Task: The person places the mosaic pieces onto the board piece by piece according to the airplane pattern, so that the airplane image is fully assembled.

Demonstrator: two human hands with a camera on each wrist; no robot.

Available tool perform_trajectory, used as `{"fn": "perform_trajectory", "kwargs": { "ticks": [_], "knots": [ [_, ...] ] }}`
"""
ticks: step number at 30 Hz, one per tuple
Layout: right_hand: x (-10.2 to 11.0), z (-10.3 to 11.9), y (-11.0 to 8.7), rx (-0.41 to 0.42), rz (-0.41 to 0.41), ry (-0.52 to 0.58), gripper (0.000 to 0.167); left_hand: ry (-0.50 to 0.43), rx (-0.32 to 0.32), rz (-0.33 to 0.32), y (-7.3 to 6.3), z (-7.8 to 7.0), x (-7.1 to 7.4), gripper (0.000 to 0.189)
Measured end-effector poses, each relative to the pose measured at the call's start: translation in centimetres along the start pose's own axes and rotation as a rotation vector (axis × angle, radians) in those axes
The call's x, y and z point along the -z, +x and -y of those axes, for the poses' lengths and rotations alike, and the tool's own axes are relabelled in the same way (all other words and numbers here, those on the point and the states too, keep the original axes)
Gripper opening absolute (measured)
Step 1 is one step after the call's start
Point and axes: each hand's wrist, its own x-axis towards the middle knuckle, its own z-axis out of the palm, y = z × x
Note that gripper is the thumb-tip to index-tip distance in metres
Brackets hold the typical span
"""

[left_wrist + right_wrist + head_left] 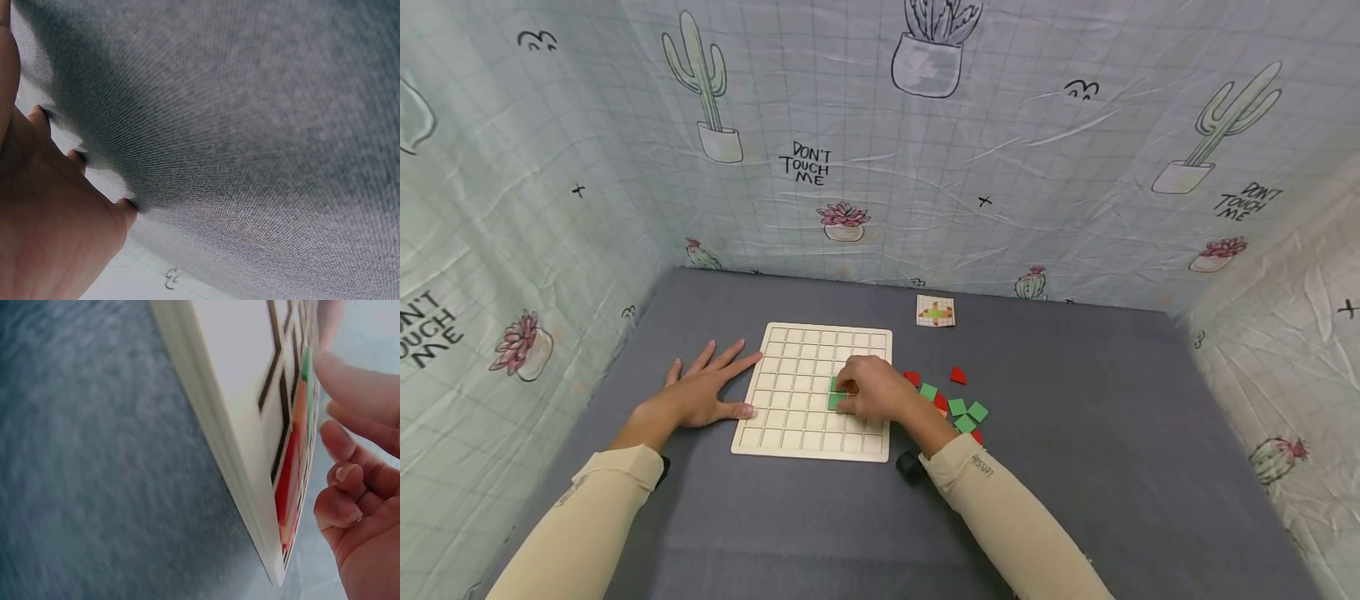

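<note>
While steadying the left edge of the grid board (790, 387) with a wide-spread left hand (700, 393), reaching over green tiles (836, 402) in its right half with a curled right hand (880, 388); cannot tell whether pinching one. Lying nearer the left edge of the table (1097, 433) than the right, already bearing those, plus red (287, 478) and orange pieces (300, 406). Seemingly early on, with loose green squares (965, 423) and red pieces (958, 376) beside it and a patterned card (936, 311) near the table's back edge.
</note>
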Motion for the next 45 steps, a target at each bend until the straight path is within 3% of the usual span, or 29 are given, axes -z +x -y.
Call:
{"fn": "perform_trajectory", "kwargs": {
  "ticks": [6,18,36,45],
  "knots": [
    [1.4,-1.2,-1.2,-0.003,-0.099,0.122,0.009,0.009,0.005,0.004,0.3,0.0,-0.2,0.102],
    [4.5,-4.8,-5.6,-0.084,-0.138,0.212,0.009,-0.002,0.009,0.014,0.0,-0.1,0.0,0.102],
    [7.7,-11.5,-14.8,-0.13,-0.062,0.247,0.016,0.021,0.001,0.01,0.2,0.1,-0.1,0.103],
    [7.5,-12.9,-16.2,-0.14,-0.023,0.264,0.031,0.018,-0.005,0.01,0.1,-0.1,-0.1,0.103]
  ]
}}
